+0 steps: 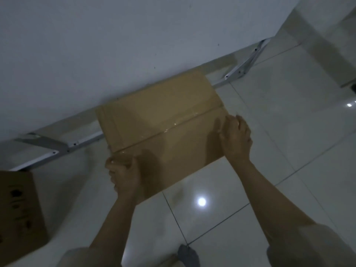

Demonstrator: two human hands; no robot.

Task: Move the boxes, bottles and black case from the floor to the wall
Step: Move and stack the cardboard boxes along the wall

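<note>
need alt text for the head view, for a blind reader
Two hands, left hand and right hand, hold a taped cardboard box by opposite ends, its far edge at a white wall. A second box sits left on the tiled floor.

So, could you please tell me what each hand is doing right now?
Left hand: grips the taped box at its near corner.
Right hand: holds the box's right edge.

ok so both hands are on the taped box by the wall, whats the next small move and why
Probably let go and draw both hands back: the taped box already sits with its far edge at the wall, while the left hand and right hand hold its side edges.
</note>
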